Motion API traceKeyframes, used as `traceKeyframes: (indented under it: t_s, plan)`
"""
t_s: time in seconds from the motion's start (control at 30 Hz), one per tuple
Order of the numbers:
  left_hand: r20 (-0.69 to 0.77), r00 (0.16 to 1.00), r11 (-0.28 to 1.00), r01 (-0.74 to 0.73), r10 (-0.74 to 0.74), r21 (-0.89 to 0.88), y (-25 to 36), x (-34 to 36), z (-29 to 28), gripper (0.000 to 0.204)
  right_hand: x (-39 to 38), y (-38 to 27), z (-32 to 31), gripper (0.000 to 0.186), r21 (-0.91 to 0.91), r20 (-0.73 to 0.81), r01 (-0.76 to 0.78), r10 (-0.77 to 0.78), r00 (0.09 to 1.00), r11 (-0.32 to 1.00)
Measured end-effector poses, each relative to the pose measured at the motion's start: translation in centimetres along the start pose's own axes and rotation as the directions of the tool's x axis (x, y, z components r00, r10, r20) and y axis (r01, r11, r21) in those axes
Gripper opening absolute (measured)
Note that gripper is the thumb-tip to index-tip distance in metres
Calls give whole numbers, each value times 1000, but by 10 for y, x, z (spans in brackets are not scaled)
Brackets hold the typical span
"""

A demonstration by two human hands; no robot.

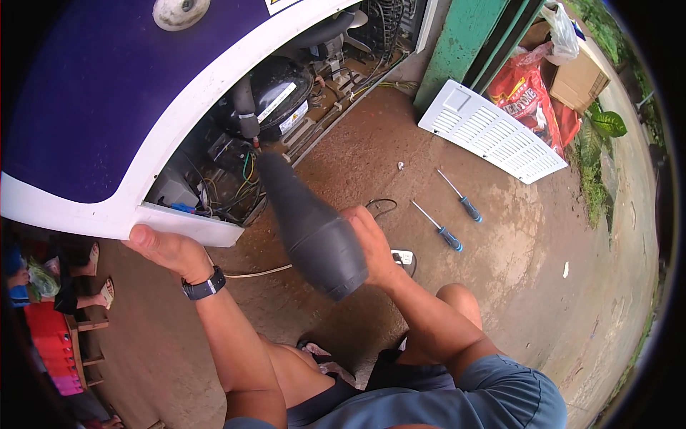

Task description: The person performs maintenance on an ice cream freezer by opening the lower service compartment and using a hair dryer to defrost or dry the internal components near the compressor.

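A black handheld blower [307, 222] with a long tapered nozzle is held by my right hand [368, 243], wrapped round its handle. The nozzle points into the open machine compartment of a white and dark blue appliance [118, 207]. Inside sits a round black compressor [275, 100], with foam-covered pipe, coloured wires [246, 179] and dust around it. My left hand [171, 250], with a black watch on the wrist, grips the white lower corner of the appliance; the thumb shows, and the other fingers are mostly hidden.
Two blue-handled screwdrivers [448, 239] lie on the concrete at right. Beyond them a white slotted cover panel [493, 132] leans by a green post [457, 50]. A white power strip [402, 257] with cords is near my right forearm. Another person's feet [107, 293] show at far left.
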State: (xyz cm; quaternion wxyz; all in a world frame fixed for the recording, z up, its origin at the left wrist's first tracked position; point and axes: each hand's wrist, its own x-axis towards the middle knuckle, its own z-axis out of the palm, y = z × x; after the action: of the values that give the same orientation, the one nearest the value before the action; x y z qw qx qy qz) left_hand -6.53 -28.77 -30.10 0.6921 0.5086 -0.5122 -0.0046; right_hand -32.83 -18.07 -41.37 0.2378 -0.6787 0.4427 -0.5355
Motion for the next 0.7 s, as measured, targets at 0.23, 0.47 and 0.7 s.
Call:
traceKeyframes:
  t_s: [0.23,0.47,0.7]
  plan:
    - [-22,999,999,-36,36,-17,-3,2,1,101,0,5,0,44,-17,-11,5,-5,1000,1000]
    - [-32,998,997,-54,53,-50,-5,2,2,97,1,3,1,45,-15,-6,-2,2,1000,1000]
    - [-82,993,995,-92,88,-47,-1,3,5,95,1,4,-1,45,-54,-3,23,-23,1000,998]
